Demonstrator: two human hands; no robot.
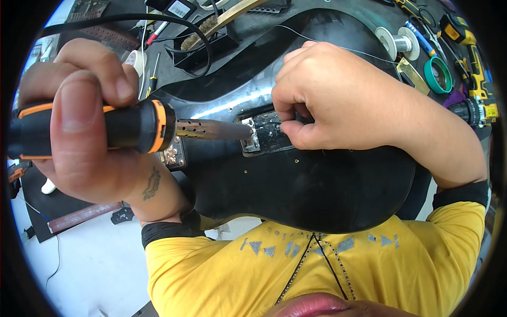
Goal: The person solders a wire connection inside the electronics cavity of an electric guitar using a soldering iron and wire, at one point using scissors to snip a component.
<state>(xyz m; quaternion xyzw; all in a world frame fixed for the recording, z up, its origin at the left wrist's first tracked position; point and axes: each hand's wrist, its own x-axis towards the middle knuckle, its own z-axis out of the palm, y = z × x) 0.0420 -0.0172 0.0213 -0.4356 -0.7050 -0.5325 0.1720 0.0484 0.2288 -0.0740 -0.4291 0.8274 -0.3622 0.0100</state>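
A black guitar body (296, 193) lies face down before me, with an open rectangular cavity (272, 138) in its back. My left hand (79, 121) is closed around the black and orange handle of a soldering iron (211, 129). The iron's metal barrel reaches to a silvery metal plate (252, 134) at the cavity's left end; I cannot tell whether its tip touches. Over the cavity's right part, my right hand (322, 100) is pinched. What its fingertips hold, if anything, is hidden. A thin wire (301, 35) runs behind that hand toward a solder spool (397, 43).
A brush (200, 36) rests on a black box at the back left, where the iron's black cable (121, 17) arches past. Pliers, a green tape roll (438, 74) and a yellow-black power tool (465, 37) crowd the right. A second cavity (173, 154) holds copper-coloured parts.
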